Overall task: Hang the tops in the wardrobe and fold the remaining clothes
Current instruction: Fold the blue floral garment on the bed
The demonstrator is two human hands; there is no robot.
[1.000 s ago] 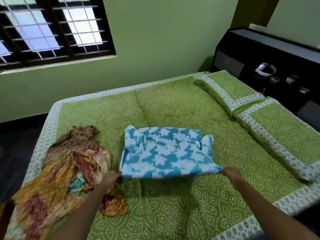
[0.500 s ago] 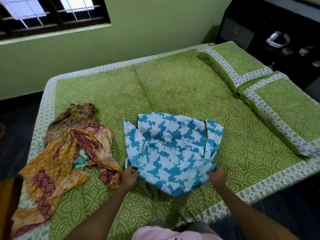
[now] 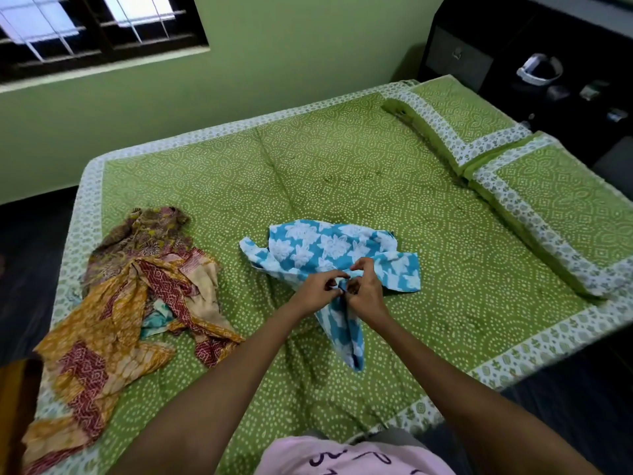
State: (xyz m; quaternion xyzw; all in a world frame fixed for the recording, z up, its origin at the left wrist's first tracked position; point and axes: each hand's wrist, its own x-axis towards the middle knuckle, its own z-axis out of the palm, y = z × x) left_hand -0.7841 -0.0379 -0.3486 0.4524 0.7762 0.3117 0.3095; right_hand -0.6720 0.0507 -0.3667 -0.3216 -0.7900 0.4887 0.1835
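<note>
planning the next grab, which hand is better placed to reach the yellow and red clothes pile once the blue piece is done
Left. The left hand is on the side of the yellow and red pile; the right hand would cross over the blue garment.

Cut off by the left and bottom edges: the heap of orange and maroon clothes. Hidden under the left hand and right hand: the gathered middle of the blue floral garment. Too small and dark to identify: items on the black cabinet. Cropped at top left: the window.

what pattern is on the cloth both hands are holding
White flower shapes on blue: the garment, clearest in the head view.
</note>
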